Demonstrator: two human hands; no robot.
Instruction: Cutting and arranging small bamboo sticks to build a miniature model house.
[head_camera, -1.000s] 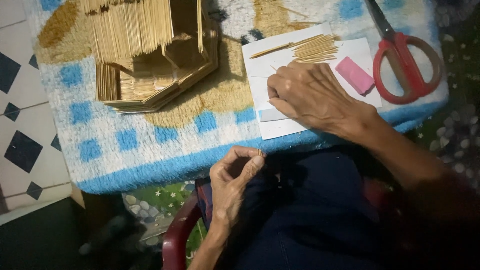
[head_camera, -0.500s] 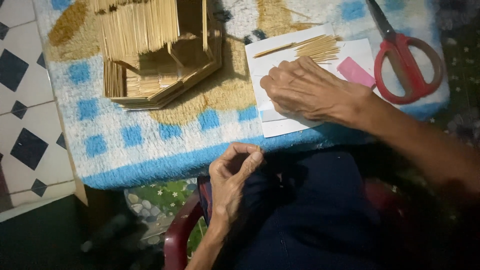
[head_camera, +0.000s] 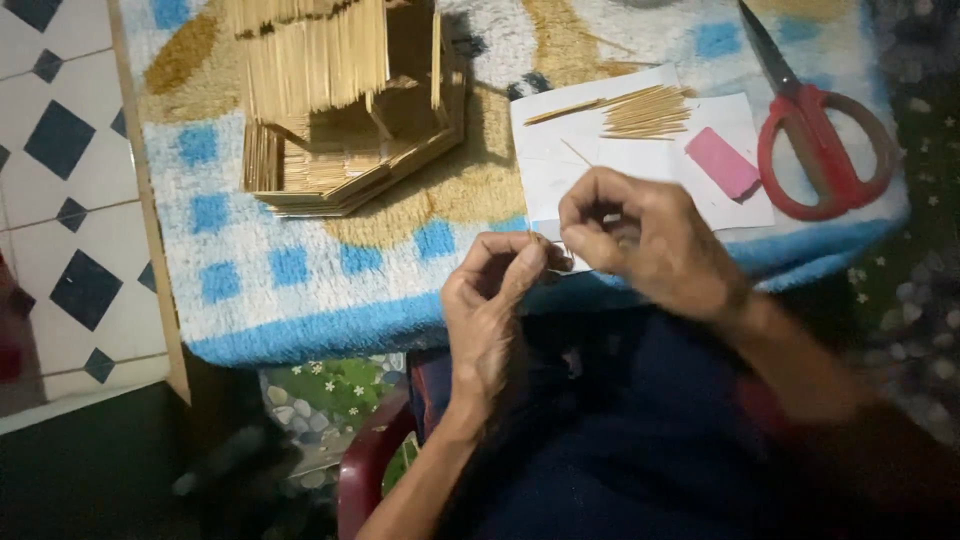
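Towel-edge (head_camera: 300, 330): toothpick (head_camera: 562, 252) between both grips.

A blue, white and tan fluffy cloth (head_camera: 300, 290) covers the table. Left of it, white floor tiles (head_camera: 70, 200) with dark diamonds. A red chair (head_camera: 365, 470) sits below, dimly lit, perhaps plastic.

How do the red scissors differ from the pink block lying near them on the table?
The red scissors are much larger than the pink block. The scissors have looped red handles and dark blades pointing away from the person; the block is a plain flat rectangle. The scissors lie on the blue-and-white towel, while the block rests on white paper. Neither is touched by a hand.
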